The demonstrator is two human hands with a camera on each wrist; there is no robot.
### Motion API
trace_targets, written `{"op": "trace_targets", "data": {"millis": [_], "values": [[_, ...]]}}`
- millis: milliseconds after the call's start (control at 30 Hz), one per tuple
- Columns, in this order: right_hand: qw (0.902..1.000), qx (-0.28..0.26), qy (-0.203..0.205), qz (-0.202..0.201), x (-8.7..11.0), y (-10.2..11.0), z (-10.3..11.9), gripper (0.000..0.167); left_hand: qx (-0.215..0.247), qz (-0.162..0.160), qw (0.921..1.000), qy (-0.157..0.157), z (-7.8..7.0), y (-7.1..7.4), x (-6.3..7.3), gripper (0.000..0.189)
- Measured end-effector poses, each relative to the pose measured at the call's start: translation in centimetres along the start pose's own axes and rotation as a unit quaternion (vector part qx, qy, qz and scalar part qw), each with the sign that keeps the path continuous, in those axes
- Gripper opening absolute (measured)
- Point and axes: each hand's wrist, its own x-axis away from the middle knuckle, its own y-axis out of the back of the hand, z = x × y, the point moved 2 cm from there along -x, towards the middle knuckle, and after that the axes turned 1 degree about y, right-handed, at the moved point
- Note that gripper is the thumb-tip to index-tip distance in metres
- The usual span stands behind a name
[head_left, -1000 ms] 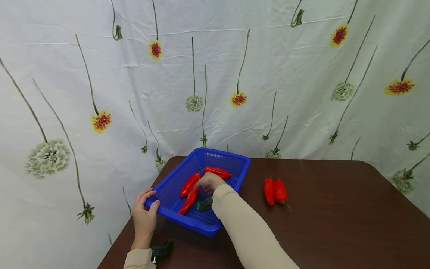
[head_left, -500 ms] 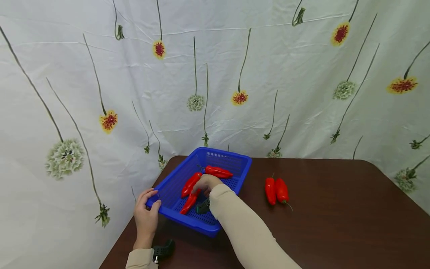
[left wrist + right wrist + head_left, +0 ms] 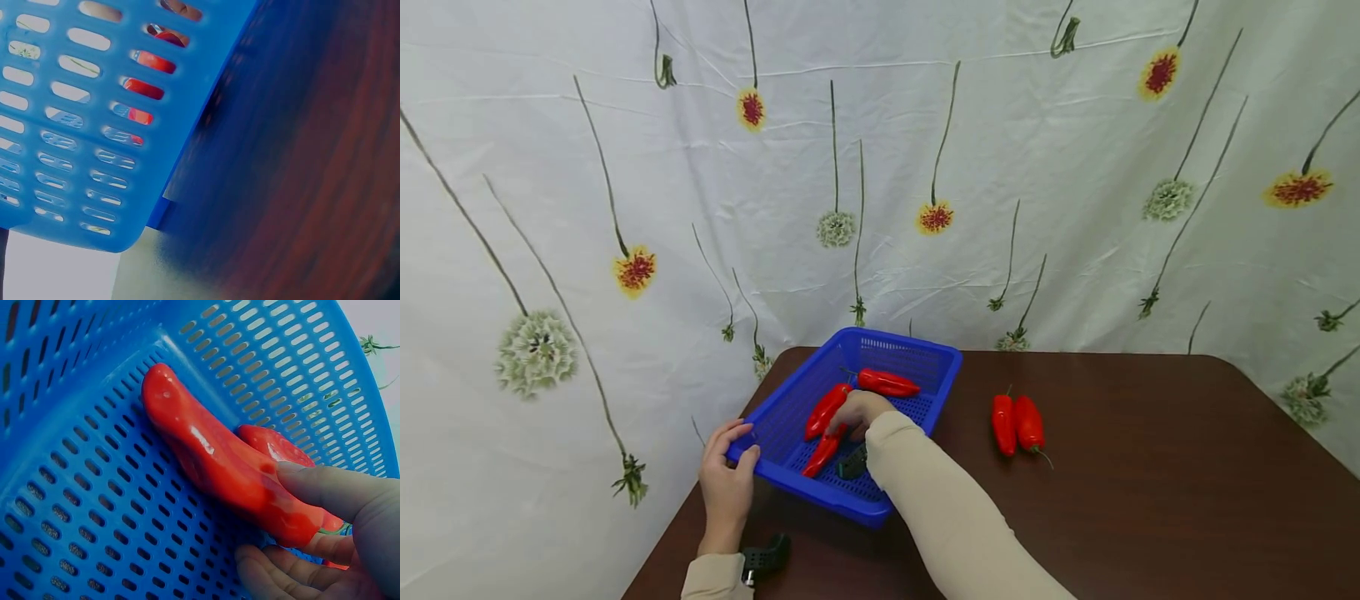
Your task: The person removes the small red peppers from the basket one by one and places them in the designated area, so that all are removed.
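Note:
A blue plastic basket (image 3: 820, 493) sits on the table's left part. My left hand (image 3: 725, 487) grips its near left corner, thumb and fingers on either side of the rim. Inside the basket, my right hand (image 3: 863, 410) holds a red pepper (image 3: 823, 455) by its stem end. In the right wrist view the thumb lies on top of this pepper (image 3: 203, 444), with fingers beneath. Another red pepper (image 3: 825, 412) lies beside it, and a third pepper (image 3: 888, 383) rests near the far wall. The left wrist view shows the basket's slotted side (image 3: 75, 137) but not the left hand.
Two more red peppers (image 3: 1017, 427) lie side by side on the dark brown table (image 3: 1150, 467), right of the basket. A white flower-printed cloth (image 3: 880, 167) hangs behind the table. A black device (image 3: 766, 557) is strapped at the left wrist.
My right hand has moved slightly toward the near pepper, and its fingers now cover that pepper's stem end. My left hand stays on the basket's corner. The head view has shifted a little.

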Motion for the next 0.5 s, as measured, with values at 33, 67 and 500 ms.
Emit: {"op": "trace_targets", "data": {"millis": [33, 67, 500], "values": [[1.0, 0.002, 0.001, 0.0, 0.01, 0.0, -0.03, 0.038, -0.002, 0.0, 1.0, -0.001, 0.06, -0.03, -0.01, 0.027], [1.0, 0.003, 0.002, 0.0, 0.03, 0.01, -0.05, 0.037, -0.001, 0.001, 1.0, -0.001, 0.09, -0.05, -0.03, 0.027], [0.9997, 0.02, 0.004, 0.009, -0.42, -0.1, -0.16, 0.051, 0.014, 0.003, 0.9999, -0.008, -0.2, 0.01, -0.09, 0.028]]}}
